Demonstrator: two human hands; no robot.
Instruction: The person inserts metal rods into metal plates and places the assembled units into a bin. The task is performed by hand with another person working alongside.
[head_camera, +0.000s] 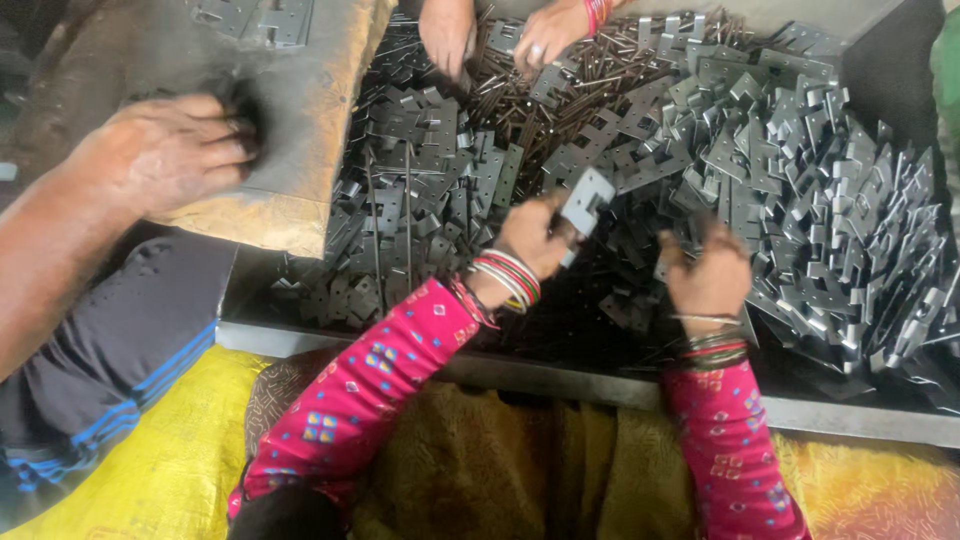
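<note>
The left hand (535, 238), in a pink patterned sleeve with stacked bangles at the wrist, holds a grey metal hinge leaf (587, 197) raised above the heap; its fingers are closed on the leaf's lower edge, and the leaf stands up and to the right of the knuckles, its long axis tilted up toward the far side. The right hand (712, 278) sits just to the right and a little nearer the body, back of the hand up, fingers curled down into the pile of hinge leaves (800, 180). Whether those fingers are clamped on a piece cannot be told, since the hand hides them. The left hand is the nearer to the raised leaf; the right is near it but apart.

The pile fills a dark metal tray (560, 385), mixed with thin pins (560, 85) toward the far edge. Two other hands (500, 35) of a co-worker reach into the pins from the far side, cut off at the frame's top. A third person's hand (165, 150) rests on a worn block (300, 110) at left
</note>
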